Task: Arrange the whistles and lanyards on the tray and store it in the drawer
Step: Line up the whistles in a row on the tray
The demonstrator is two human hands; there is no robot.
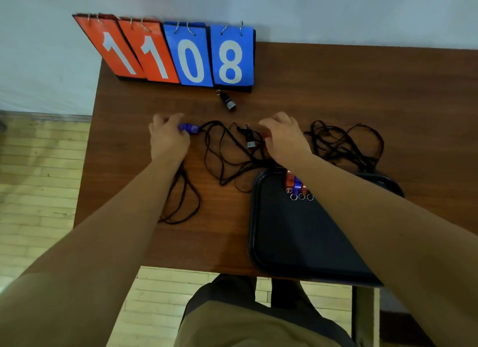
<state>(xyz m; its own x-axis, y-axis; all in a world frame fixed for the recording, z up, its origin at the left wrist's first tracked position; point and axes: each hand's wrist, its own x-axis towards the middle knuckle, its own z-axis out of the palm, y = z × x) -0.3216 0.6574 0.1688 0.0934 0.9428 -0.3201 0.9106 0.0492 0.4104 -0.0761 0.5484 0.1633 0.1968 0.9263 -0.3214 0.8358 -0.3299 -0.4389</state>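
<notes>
My left hand (168,137) grips a blue whistle (190,128) whose black lanyard (219,160) trails in loops across the table. My right hand (284,137) hovers with its fingers curled over the tangle, beside a black whistle (249,137); a reddish bit shows under its fingers, and I cannot tell what it holds. Another black whistle (227,101) lies further back. A second pile of black lanyards (344,145) lies to the right. The dark tray (279,243) sits at the near right, with red and blue whistles (296,185) lined up at its far edge.
A flip scoreboard (181,54) reading 11 and 08 stands at the table's back left. The wooden table (129,152) ends close to my left arm, with a wood floor below. A white wall is behind.
</notes>
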